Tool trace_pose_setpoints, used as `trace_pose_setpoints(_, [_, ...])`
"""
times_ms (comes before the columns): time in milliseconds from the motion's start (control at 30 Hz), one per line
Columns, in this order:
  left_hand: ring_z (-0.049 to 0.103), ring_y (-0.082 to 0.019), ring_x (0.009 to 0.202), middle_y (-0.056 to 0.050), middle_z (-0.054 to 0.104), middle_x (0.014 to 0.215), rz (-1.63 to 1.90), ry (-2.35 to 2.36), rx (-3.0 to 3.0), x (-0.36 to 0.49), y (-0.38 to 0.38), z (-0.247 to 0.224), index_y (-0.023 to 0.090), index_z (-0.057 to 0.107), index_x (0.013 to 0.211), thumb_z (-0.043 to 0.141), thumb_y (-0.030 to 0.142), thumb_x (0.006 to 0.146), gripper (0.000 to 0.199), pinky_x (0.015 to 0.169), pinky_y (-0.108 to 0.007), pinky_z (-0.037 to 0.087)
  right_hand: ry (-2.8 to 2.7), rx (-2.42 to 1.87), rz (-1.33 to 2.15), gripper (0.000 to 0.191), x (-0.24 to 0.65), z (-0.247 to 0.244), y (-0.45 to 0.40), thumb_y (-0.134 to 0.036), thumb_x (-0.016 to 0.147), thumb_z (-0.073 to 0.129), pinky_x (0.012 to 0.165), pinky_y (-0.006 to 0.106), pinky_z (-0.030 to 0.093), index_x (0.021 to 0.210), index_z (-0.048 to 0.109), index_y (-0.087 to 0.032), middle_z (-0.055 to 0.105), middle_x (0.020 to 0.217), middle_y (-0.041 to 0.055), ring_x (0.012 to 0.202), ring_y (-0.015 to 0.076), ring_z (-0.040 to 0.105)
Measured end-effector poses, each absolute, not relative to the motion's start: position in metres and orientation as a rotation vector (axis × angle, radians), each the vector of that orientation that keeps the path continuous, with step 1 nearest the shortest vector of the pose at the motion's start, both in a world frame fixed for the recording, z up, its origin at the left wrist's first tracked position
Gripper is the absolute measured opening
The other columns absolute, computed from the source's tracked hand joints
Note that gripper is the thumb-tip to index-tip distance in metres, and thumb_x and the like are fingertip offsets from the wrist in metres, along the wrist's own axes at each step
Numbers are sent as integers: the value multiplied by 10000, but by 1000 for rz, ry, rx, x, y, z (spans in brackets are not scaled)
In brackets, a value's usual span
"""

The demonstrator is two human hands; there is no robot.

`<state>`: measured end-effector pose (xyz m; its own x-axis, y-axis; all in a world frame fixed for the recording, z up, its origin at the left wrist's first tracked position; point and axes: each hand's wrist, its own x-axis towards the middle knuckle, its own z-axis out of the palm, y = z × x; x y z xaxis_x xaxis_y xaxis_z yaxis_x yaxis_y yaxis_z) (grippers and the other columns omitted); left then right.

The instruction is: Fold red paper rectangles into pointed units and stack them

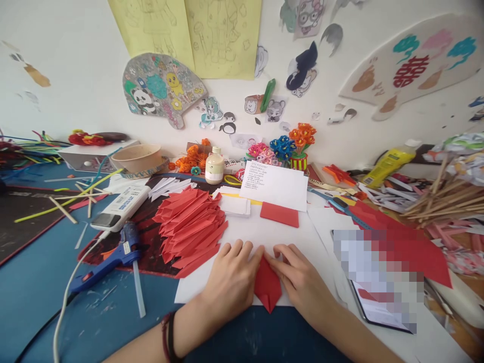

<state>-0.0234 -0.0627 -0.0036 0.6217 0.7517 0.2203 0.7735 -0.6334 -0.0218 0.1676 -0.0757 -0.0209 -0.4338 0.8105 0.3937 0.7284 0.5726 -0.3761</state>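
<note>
A small piece of red paper [268,288], folded to a point at its near end, lies on white sheets [200,287] in front of me. My left hand [233,275] holds its left edge, with the fingers bent and the tips at the paper's far end. On the other side my right hand [298,277] grips the right edge, thumb and fingers closed on it near the top. Both hands partly hide the paper. Left of them is a pile of folded red paper pieces [191,227]. Beyond the hands sits a flat red paper stack [280,215].
A blue glue gun [109,262] and a white power strip [123,206] with a cable lie at left. A phone [378,307], partly pixelated, rests at right beside red sheets [427,252]. Farther back stand a cream bottle [215,166], a bowl [136,157] and a written card [274,185].
</note>
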Motion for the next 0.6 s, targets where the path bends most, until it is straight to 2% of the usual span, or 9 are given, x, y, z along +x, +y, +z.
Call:
trace_pose_setpoints(100, [464, -244, 871, -80, 526, 1028, -246, -1263, -2725, -22, -63, -1, 206, 447, 1289, 495, 147, 831, 464, 732, -394, 383, -2276, -1238, 221, 418, 167, -20, -76, -27, 903, 359, 737, 366, 533, 1175, 623, -203, 552, 963, 91, 846, 209, 520])
trace_pose_setpoints(267, [446, -244, 953, -101, 507, 1160, -211, -1159, -2707, -21, -64, -3, 164, 490, 1235, 461, 113, 856, 383, 820, -417, 359, -2270, -1251, 244, 412, 166, -19, -77, -29, 910, 358, 733, 381, 521, 1181, 621, -194, 552, 945, 89, 842, 211, 501])
trace_pose_setpoints(600, [441, -237, 892, -78, 530, 1052, -194, -1146, -2745, -21, -61, 2, 151, 521, 1186, 460, 122, 863, 330, 733, -399, 355, -2236, -1239, 50, 373, 168, -25, -80, -13, 903, 378, 683, 346, 483, 1134, 639, -145, 597, 895, 86, 785, 203, 508])
